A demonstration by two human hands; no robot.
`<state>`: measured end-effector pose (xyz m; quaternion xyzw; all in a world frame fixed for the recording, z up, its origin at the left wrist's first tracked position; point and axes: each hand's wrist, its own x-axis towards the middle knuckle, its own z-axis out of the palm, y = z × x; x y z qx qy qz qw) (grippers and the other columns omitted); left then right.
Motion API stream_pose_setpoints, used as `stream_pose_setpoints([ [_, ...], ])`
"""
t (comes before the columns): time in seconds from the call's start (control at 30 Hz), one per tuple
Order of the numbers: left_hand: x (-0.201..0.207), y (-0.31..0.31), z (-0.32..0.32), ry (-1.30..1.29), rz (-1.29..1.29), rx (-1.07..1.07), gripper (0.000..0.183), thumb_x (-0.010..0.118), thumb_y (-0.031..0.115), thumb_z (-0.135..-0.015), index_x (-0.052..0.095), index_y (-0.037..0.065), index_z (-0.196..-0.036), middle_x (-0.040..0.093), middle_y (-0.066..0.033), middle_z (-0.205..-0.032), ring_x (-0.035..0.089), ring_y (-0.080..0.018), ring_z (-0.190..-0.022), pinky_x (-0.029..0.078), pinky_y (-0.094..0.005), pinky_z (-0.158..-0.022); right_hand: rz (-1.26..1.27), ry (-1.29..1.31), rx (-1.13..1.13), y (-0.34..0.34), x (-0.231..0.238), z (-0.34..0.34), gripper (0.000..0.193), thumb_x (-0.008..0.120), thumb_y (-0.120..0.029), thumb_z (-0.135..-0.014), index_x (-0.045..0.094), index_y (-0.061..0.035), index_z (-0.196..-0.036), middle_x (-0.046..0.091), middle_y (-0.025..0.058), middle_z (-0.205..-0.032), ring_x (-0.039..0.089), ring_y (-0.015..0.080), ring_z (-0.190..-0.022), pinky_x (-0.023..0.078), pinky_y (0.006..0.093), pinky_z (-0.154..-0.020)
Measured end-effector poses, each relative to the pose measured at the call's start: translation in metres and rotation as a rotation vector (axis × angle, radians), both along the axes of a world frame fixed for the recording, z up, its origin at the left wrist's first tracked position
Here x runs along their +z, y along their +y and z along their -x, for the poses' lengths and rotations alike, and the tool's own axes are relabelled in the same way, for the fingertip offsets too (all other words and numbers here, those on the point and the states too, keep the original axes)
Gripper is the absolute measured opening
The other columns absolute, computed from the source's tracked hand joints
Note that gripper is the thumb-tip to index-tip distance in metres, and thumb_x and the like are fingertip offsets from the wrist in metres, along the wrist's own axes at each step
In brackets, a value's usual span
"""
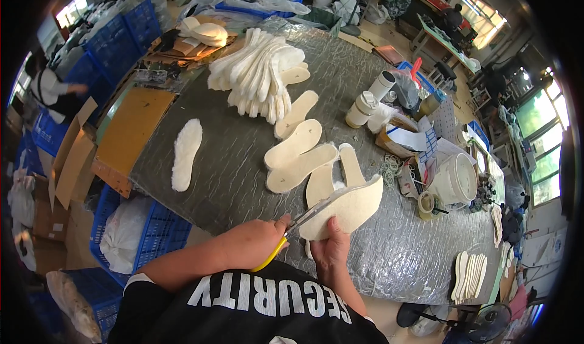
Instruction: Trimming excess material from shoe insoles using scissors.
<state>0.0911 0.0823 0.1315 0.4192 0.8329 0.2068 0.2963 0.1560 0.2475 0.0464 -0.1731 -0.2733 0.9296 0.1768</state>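
My left hand (263,240) is closed around a pair of scissors (267,260) with yellow handles. The blades run along the edge of a cream insole (347,209), which my right hand (336,246) grips with the thumb on its upper face. Beneath and beyond that insole, several other cream insoles (302,169) lie overlapping in a row on the dark table. Farther off is a large heap of fluffy white insoles (258,70). One single fleecy insole (187,154) lies by itself to the left.
The table (231,186) has a wrinkled, shiny cover. On its right stand a capped cup (361,110), a white bucket (455,180) and clutter. A row of insoles (468,277) lies near right. Blue crates (159,237) and cardboard (134,128) flank the left side; a fan (490,324) stands lower right.
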Motion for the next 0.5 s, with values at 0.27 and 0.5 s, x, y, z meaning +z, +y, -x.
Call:
stream_pose_setpoints([
  [0.27, -0.029, -0.008, 0.004, -0.865, -0.608, 0.786, 0.037, 0.053, 0.015, -0.087, 0.041, -0.001, -0.119, 0.055, -0.0063, -0.087, 0.055, -0.0129, -0.072, 0.047, -0.0256, -0.064, 0.098, -0.019, 0.004, -0.003, 0.003, 0.002, 0.049, 0.057, -0.008, -0.082, 0.036, -0.0052, -0.126, 0.05, 0.0114, -0.118, 0.05, 0.0283, -0.108, 0.039, 0.0454, -0.096],
  [0.5, -0.028, 0.011, 0.006, -0.554, -0.945, 0.669, 0.043, 0.064, -0.003, -0.075, 0.043, -0.001, -0.113, 0.055, -0.008, -0.09, 0.055, -0.0114, -0.078, 0.047, -0.0244, -0.071, 0.018, -0.002, 0.055, -0.015, 0.004, 0.001, 0.048, 0.058, -0.007, -0.081, 0.038, -0.0065, -0.124, 0.052, 0.0103, -0.114, 0.052, 0.0275, -0.104, 0.041, 0.0433, -0.093],
])
